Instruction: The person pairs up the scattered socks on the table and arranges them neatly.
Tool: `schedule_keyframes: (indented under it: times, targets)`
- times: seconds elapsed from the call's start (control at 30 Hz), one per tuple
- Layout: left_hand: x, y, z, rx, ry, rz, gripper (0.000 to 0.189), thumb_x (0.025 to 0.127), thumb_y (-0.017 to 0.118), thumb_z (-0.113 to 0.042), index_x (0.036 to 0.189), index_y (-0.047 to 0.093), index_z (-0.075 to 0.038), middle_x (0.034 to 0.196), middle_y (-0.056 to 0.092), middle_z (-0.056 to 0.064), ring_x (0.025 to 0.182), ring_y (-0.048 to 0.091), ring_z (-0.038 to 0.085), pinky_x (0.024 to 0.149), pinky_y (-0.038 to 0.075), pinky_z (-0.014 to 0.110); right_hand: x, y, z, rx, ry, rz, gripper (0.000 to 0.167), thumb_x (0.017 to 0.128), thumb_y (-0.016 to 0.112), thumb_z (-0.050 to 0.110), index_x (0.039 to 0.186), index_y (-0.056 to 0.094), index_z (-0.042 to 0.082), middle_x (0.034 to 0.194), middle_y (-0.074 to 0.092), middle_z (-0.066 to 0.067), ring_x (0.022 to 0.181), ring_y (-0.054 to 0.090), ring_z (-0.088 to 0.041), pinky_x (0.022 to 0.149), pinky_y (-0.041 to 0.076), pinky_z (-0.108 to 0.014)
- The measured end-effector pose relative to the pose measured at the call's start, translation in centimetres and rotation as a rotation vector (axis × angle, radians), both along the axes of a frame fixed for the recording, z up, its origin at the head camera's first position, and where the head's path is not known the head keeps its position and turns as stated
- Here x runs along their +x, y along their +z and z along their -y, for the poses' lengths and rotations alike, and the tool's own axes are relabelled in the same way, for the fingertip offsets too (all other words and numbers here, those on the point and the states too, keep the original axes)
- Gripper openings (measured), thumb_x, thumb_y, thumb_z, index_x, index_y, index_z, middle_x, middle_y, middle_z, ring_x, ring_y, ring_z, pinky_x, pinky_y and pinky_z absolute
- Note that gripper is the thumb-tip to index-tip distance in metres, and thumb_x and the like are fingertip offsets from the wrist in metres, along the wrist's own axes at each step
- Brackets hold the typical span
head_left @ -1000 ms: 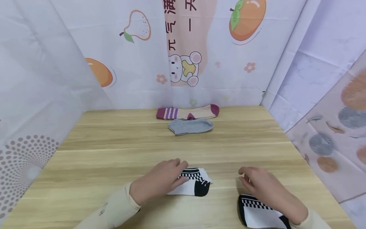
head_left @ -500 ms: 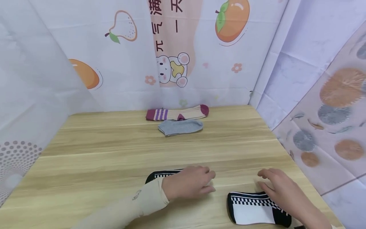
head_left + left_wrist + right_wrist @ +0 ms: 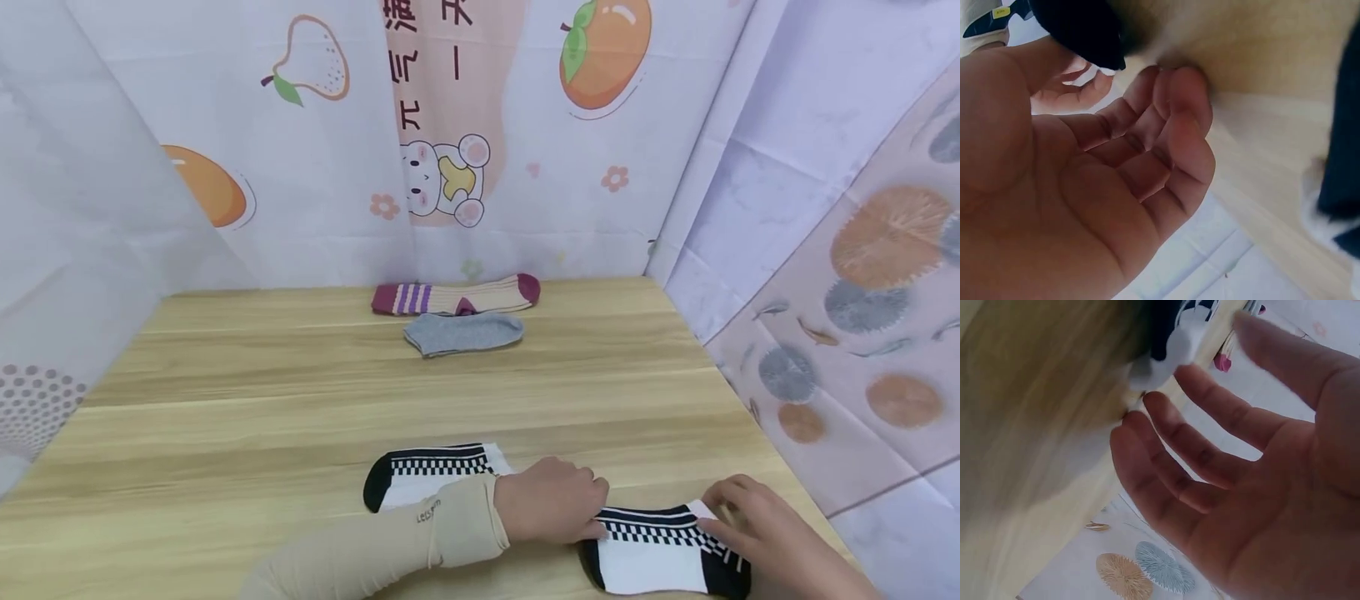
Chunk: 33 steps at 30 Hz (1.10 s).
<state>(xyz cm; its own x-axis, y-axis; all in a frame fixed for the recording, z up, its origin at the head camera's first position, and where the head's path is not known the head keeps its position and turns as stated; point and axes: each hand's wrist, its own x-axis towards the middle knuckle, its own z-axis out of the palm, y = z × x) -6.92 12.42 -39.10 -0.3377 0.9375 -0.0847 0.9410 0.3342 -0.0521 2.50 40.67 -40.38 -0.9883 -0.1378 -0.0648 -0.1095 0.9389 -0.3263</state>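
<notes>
A white ankle sock with black ends and a black-and-white checked band, the right sock (image 3: 648, 562), lies flat at the front right. My left hand (image 3: 555, 502) is at its left end, fingers loosely bent, thumb over the sock's edge. In the left wrist view the bent fingers (image 3: 1175, 144) have nothing between them; the thumb tip is hidden behind dark fabric. At the sock's other end, my right hand (image 3: 772, 529) touches near the white cuff, fingers relaxed and apart from the thumb. A matching left sock (image 3: 427, 475) lies partly behind my left forearm.
At the back of the wooden table (image 3: 300, 383) lie a grey sock (image 3: 465, 333) and a cream sock with maroon ends and purple stripes (image 3: 480, 297). Printed white cloth (image 3: 315, 192) hangs behind the table, and more cloth (image 3: 795, 208) borders its right side.
My left hand has left the left checked sock and moved right to the right one. My right hand has come down onto that sock's right part. The view has turned slightly right.
</notes>
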Motion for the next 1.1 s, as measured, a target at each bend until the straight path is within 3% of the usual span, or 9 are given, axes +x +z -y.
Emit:
schedule_keyframes:
  times: [0.17,0.33,0.5,0.7,0.9,1.1]
  targets:
    - [-0.1,-0.3,0.2,0.006,-0.043,0.019,0.010,0.095,0.066,-0.028,0.089,0.069,-0.021,0.079,0.064,-0.009,0.061,0.051,0.003,0.050,0.044,0.021,0.2,-0.6,0.5,-0.016,0.009,-0.120,0.026,0.079,0.079,0.003,0.078,0.057,0.017,0.071,0.043,0.013,0.064,0.037,0.003,0.054,0.038,-0.023]
    - [-0.8,-0.4,0.5,0.036,-0.065,0.066,0.008,0.094,0.066,-0.014,0.087,0.066,-0.019,0.074,0.063,-0.009,0.056,0.048,0.003,0.047,0.041,0.019,-0.1,0.0,1.2,-0.033,-0.107,-0.063,0.023,0.086,0.073,0.003,0.080,0.056,0.017,0.064,0.045,0.013,0.058,0.038,0.003,0.053,0.038,-0.022]
    - [-1.9,0.0,1.3,0.070,-0.094,0.119,0.004,0.095,0.065,-0.012,0.094,0.066,-0.016,0.079,0.065,-0.007,0.064,0.055,0.002,0.056,0.043,0.014,-0.3,0.4,1.6,-0.040,-0.115,-0.114,0.026,0.083,0.075,0.002,0.078,0.056,0.019,0.063,0.046,0.015,0.057,0.040,0.003,0.052,0.038,-0.022]
    - [-3.1,1.3,3.4,0.096,-0.001,0.364,0.005,0.097,0.063,-0.009,0.094,0.064,-0.013,0.076,0.059,-0.007,0.064,0.050,0.001,0.057,0.041,0.013,-1.1,1.3,2.8,-0.052,-0.097,-0.166,0.022,0.084,0.074,0.004,0.079,0.058,0.019,0.063,0.048,0.019,0.057,0.042,0.004,0.052,0.040,-0.022]
    - [-4.2,3.0,6.6,0.138,0.051,0.459,0.018,0.096,0.065,-0.009,0.081,0.056,-0.015,0.067,0.050,-0.008,0.058,0.044,0.002,0.053,0.040,0.012,-2.0,2.9,5.2,-0.089,-0.021,-0.276,0.021,0.083,0.074,0.003,0.081,0.060,0.019,0.063,0.049,0.023,0.057,0.043,0.006,0.052,0.041,-0.022]
    - [-5.0,5.1,10.5,0.165,0.141,0.579,0.022,0.096,0.066,-0.009,0.078,0.055,-0.014,0.062,0.047,-0.008,0.053,0.042,0.001,0.050,0.038,0.014,-3.3,4.7,8.5,-0.133,0.039,-0.248,0.015,0.086,0.072,0.005,0.086,0.063,0.017,0.065,0.053,0.021,0.058,0.045,0.006,0.052,0.043,-0.022]
